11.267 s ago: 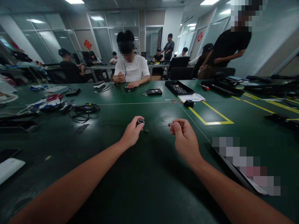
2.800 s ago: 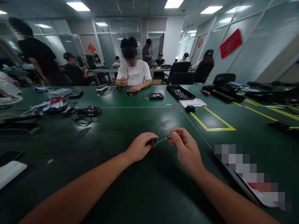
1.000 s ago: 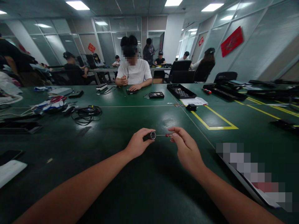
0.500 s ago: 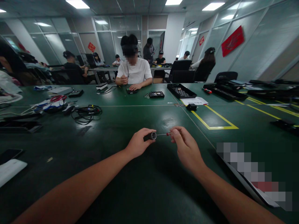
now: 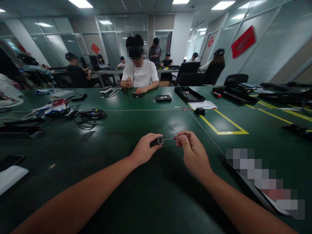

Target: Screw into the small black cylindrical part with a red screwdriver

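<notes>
Above the green tabletop (image 5: 104, 162), my left hand (image 5: 145, 149) is closed around a small dark cylinder (image 5: 159, 140). Its open, silver-rimmed end faces right and toward me; what kind of part it is, I cannot tell. My right hand (image 5: 193, 151) pinches a screwdriver (image 5: 175, 138) by its red, partly see-through handle. The thin metal shaft points left, and its tip meets the rim or opening of the cylinder. Whether the tip is inside or only against the edge is too small to make out.
A tangle of black cables (image 5: 90, 118) lies to the left. Ahead are a small black block (image 5: 200, 111), a black tray (image 5: 188, 95) with parts and a yellow tape outline (image 5: 231, 132). A flat panel (image 5: 260, 188) rests at right. Across the table sits a person (image 5: 140, 71).
My right hand's fingers have shifted on the screwdriver, so more of its handle shows. The left hand and the cylinder stay nearly still.
</notes>
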{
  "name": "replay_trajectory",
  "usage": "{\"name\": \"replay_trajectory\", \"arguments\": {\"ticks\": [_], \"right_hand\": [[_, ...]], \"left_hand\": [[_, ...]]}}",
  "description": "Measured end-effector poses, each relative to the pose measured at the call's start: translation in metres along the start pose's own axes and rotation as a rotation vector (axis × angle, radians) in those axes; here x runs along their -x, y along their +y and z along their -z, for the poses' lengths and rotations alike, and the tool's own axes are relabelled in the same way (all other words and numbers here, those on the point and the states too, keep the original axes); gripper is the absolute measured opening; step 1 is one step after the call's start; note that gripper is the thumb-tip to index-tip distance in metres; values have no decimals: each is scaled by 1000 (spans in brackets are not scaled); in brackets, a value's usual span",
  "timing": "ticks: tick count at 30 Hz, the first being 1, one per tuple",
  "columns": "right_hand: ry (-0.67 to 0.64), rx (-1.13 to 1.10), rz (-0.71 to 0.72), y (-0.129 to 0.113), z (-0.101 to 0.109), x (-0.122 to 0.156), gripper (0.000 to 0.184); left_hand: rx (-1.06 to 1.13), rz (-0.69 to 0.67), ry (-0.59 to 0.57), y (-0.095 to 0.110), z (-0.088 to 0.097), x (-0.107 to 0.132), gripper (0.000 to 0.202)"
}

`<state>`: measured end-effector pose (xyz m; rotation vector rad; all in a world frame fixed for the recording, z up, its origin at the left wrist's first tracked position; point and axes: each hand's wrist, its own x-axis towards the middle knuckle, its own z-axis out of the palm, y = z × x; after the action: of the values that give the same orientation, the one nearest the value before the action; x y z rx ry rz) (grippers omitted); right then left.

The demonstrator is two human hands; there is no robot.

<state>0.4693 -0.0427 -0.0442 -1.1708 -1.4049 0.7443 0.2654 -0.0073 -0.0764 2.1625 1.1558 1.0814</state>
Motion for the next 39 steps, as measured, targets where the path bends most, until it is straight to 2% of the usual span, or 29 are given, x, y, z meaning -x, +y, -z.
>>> {"name": "replay_trajectory", "arguments": {"ticks": [3,5,7,11,15,25,39], "right_hand": [[69,-228,-146,9,0,-8,31],[9,-397,-283,14,2,-14,32],[6,-449,-322,16,5,-18,31],[137,-346,-195,11,4,-16,30],[97,-207,-100,7,0,-9,32],[65,-85,-44,9,1,-6,30],[4,-72,-38,4,2,-5,26]], "left_hand": [[-117,-60,10,1,1,0,37],[-171,-71,32,1,2,0,37],[-175,-51,53,0,2,-1,37],[-140,-29,45,-3,2,-1,38],[-138,-27,24,-1,2,0,40],[-141,-18,29,-3,1,0,41],[-135,-9,29,-1,3,0,40]]}}
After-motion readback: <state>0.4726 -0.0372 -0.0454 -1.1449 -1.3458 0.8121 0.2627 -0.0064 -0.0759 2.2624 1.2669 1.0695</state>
